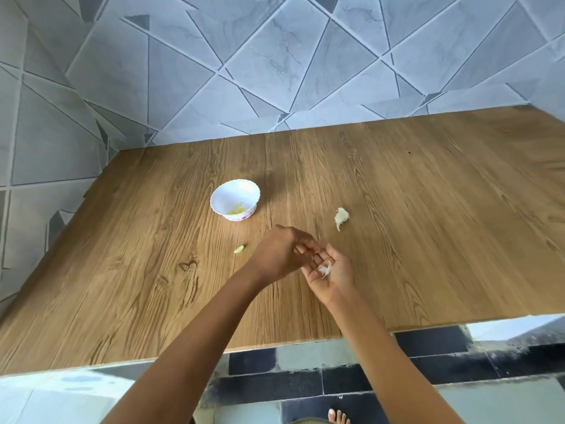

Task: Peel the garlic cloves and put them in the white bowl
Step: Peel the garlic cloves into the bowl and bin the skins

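Over the table (428,209), the left hand (279,254) and right hand (331,272) meet at the fingers (318,258). Garlic skin (325,269) lies in the right palm, just nearer than the fingers. Beyond them to the left stands the bowl (227,194), peeled cloves (237,210) inside. Beyond them to the right lies a garlic chunk (341,218). Left of them lies a lone clove (239,249).

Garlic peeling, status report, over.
Right hand open, garlic piece on palm; left hand curled beside it. White bowl holds peeled cloves. Stray clove on table.
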The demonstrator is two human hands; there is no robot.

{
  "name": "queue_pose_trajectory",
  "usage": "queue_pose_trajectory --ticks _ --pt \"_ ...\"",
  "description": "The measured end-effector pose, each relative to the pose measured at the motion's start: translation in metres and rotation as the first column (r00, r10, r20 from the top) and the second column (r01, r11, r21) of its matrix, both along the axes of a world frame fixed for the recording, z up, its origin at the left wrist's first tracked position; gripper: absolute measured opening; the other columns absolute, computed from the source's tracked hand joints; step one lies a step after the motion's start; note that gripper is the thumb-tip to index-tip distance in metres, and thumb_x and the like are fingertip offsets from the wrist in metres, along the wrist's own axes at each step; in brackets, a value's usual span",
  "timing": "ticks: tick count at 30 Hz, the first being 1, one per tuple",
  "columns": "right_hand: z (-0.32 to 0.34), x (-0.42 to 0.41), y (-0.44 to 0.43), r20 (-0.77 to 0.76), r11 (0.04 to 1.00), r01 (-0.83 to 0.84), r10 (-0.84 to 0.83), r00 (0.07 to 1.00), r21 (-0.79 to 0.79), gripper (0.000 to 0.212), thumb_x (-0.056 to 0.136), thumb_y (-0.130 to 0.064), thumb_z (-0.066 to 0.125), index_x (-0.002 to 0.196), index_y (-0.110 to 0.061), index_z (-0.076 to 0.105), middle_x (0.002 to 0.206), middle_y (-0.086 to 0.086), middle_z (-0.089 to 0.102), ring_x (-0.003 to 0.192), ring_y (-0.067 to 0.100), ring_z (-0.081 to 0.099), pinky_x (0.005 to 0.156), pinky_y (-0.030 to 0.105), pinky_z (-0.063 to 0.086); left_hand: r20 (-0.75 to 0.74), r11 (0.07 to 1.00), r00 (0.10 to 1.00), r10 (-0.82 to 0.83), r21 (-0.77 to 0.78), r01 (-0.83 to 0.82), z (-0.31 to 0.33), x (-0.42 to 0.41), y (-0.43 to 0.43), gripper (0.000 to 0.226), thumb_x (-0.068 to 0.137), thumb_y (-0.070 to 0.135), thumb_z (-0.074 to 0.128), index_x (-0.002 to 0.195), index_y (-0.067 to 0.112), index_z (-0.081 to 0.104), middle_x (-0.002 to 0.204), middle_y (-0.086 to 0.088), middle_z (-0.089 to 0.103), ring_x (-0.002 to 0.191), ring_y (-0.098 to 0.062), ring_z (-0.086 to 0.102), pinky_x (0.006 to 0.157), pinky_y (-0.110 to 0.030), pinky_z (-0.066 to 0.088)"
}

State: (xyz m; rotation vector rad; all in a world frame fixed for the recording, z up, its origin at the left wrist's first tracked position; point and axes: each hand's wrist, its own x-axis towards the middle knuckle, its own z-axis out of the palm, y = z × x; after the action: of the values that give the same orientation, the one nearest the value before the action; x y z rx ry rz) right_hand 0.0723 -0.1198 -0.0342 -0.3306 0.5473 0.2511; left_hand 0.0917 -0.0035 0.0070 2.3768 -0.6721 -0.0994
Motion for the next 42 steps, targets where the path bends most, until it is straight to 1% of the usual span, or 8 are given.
queue_pose_trajectory --ticks 3,11,20,25,27,30,35,42 --pt "0.004 -0.002 0.003 0.006 1.0 0.016 -0.016 1.0 0.015 0.031 0.102 -0.018 0.038 0.105 0.005 0.058 0.079 0.018 0.071 0.069 0.027 0.072 0.054 0.032 0.058 0.047 0.999 0.998 0.04 0.004 -0.04 -0.001 -0.002 0.001 0.013 0.074 0.011 0.076 0.084 0.019 0.071 0.074 0.012 0.071 0.067 0.001 0.063 0.068 -0.029 0.055" --pt "0.002 -0.002 0.009 0.045 0.998 -0.009 0.012 0.999 -0.057 0.037 0.101 -0.021 0.039 0.088 0.002 0.064 0.075 0.013 0.071 0.064 0.019 0.069 0.071 0.033 0.057 -0.229 0.94 0.959 0.166 -0.258 -0.224 -0.002 -0.008 0.022 0.022 0.083 -0.005 0.06 0.09 0.01 0.074 0.083 0.0 0.073 0.079 -0.008 0.069 0.074 -0.02 0.053" --pt "0.01 0.001 0.066 0.118 0.936 -0.352 0.353 0.928 -0.03 0.044 0.101 -0.021 0.035 0.094 0.007 0.069 0.099 0.02 0.07 0.086 0.025 0.071 0.078 0.035 0.057 -0.573 0.306 0.63 0.524 -0.564 -0.767 -0.014 -0.068 0.095 0.02 0.091 -0.002 0.053 0.089 0.009 0.069 0.086 -0.003 0.069 0.074 -0.011 0.064 0.065 -0.018 0.052" --pt "0.017 -0.022 0.129 0.191 0.718 -0.695 0.688 0.7 -0.041 0.031 0.06 -0.015 0.082 0.082 0.006 0.074 0.1 0.021 0.07 0.086 0.027 0.071 0.076 0.035 0.058 -0.64 -0.093 0.359 0.679 -0.56 -0.823 -0.017 -0.143 0.138 0.016 0.092 -0.001 0.053 0.091 0.008 0.066 0.085 -0.003 0.065 0.074 -0.013 0.059 0.067 -0.017 0.05" --pt "0.013 -0.04 0.155 0.162 0.611 -0.79 0.784 0.599 -0.041 0.024 0.074 -0.015 0.071 0.085 0.007 0.073 0.101 0.022 0.069 0.086 0.027 0.071 0.079 0.036 0.057 -0.627 -0.195 0.261 0.734 -0.563 -0.803 -0.018 -0.179 0.151 0.017 0.091 -0.003 0.052 0.091 0.007 0.065 0.084 -0.005 0.064 0.074 -0.015 0.058 0.065 -0.015 0.049" --pt "0.005 -0.077 0.198 0.102 0.478 -0.877 0.876 0.472 -0.053 0.036 0.099 -0.019 0.037 0.099 0.006 0.064 0.098 0.02 0.069 0.082 0.026 0.071 0.08 0.036 0.055 -0.601 -0.313 0.093 0.793 -0.534 -0.785 -0.025 -0.232 0.169 0.017 0.09 -0.003 0.054 0.092 0.006 0.068 0.085 -0.007 0.065 0.074 -0.015 0.059 0.065 -0.016 0.049" --pt "-0.02 -0.139 0.268 0.021 0.253 -0.963 0.967 0.252 -0.095 0.036 0.101 -0.019 0.035 0.102 0.005 0.061 0.093 0.021 0.07 0.078 0.025 0.072 0.078 0.035 0.056 -0.565 -0.46 -0.153 0.811 -0.453 -0.764 -0.046 -0.303 0.202 0.019 0.087 0.003 0.06 0.09 0.017 0.072 0.086 -0.004 0.071 0.076 -0.013 0.062 0.073 -0.023 0.05" --pt "-0.093 -0.184 0.374 -0.149 0.177 -0.978 0.97 0.192 -0.11 0.038 0.102 -0.022 0.033 0.1 0.003 0.061 0.085 0.016 0.072 0.075 0.024 0.072 0.076 0.034 0.056 -0.588 -0.525 -0.269 0.763 -0.319 -0.789 -0.115 -0.353 0.288 0.016 0.087 0.005 0.062 0.1 0.01 0.069 0.096 -0.004 0.071 0.086 -0.012 0.063 0.079 -0.019 0.048"
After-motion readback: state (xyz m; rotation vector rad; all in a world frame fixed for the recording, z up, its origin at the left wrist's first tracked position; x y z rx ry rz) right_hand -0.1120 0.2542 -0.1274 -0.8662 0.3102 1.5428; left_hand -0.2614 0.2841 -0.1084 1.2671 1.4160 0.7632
